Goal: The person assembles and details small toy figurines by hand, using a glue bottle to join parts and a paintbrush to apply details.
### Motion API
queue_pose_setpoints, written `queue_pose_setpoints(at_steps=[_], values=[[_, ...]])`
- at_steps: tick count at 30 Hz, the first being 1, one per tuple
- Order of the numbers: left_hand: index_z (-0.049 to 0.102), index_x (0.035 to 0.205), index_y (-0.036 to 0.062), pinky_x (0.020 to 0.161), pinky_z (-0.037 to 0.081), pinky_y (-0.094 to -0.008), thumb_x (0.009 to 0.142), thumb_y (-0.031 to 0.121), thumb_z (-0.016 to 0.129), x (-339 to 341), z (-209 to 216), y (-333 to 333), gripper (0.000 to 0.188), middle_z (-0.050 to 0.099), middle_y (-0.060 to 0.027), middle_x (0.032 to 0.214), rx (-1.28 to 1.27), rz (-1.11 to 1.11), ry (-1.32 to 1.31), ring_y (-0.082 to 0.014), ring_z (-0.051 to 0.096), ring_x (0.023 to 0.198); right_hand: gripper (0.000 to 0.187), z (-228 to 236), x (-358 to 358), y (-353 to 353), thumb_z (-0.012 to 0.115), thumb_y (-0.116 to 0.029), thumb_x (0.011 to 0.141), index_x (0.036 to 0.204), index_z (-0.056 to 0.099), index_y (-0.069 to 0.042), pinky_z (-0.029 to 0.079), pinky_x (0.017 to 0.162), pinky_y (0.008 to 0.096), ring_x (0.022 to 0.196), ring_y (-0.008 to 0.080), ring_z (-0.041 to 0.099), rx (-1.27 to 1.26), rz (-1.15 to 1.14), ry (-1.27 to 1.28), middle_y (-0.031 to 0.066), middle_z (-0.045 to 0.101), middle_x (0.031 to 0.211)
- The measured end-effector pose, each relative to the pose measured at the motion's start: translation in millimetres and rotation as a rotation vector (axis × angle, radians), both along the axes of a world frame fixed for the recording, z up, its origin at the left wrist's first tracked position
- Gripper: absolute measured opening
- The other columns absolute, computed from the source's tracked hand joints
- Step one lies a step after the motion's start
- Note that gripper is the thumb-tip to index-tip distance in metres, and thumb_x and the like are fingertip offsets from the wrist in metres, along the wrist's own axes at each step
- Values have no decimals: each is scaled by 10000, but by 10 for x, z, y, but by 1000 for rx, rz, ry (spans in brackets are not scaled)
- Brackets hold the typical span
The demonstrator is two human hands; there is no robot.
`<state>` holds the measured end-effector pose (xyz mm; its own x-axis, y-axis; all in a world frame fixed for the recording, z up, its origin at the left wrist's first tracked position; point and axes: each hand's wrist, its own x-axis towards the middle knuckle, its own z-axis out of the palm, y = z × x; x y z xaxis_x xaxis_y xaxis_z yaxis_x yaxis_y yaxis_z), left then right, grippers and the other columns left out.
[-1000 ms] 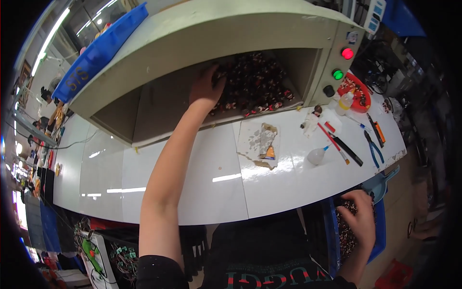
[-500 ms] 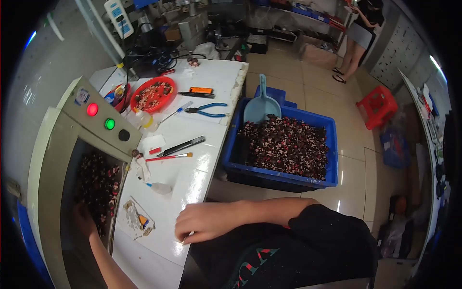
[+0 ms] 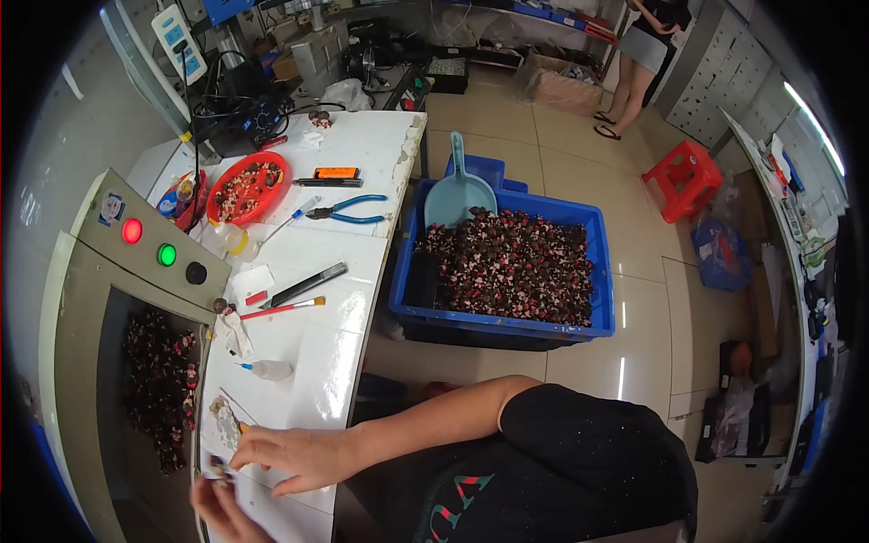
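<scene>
My left hand is at the lower left, just outside the machine's opening. Its fingertips pinch a small dark-and-pale painted figurine, partly hidden by the fingers. From the right, my right hand reaches over the white bench, its index fingertip close to the figurine and its thumb spread apart; I cannot tell whether it touches. Many similar dark, red and pale figurines lie heaped inside the machine. Beside my right hand is a stained pale patch on the bench.
On the bench lie a paintbrush, a black cutter, blue-handled pliers, a dropper bottle and a red dish. A blue bin of figurines with a scoop stands right. Another person stands far off.
My left hand has come out of the machine with a figurine. My right hand has moved left to meet it. The whole view has shifted somewhat.
</scene>
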<state>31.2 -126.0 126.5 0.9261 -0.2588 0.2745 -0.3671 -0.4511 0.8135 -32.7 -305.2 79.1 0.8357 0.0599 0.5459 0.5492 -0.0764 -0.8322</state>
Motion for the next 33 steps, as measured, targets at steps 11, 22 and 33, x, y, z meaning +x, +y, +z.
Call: queue_pose_setpoints(at_steps=[11, 22, 33], values=[[471, 1221, 17, 855, 448, -253, 928, -12, 531, -502, -518, 73, 301, 547, -81, 1096, -331, -73, 126, -133, 543, 1001, 318, -197, 116, 242, 665, -63, 789, 1089, 572, -13, 482, 848, 350, 1009, 298, 558, -160, -65, 50, 135, 515, 1122], [399, 1366, 9, 988, 427, -317, 1007, 168, 439, -437, -505, 272, 394, 523, -120, 1255, -709, -161, 586, -169, 522, 1134, 357, -189, 175, 362, 778, -50, 733, 1045, 606, -62, 527, 763, 271, 917, 178, 602, -112, -3, 57, 79, 560, 1054], [403, 1366, 2, 1004, 418, -326, 1009, 143, 427, -491, -629, 317, 384, 515, -137, 1291, -832, -218, 562, -177, 509, 1171, 452, -256, 61, 413, 803, 20, 680, 1028, 520, -34, 487, 821, 288, 958, 178, 543, -176, 1, 156, 83, 496, 1043]])
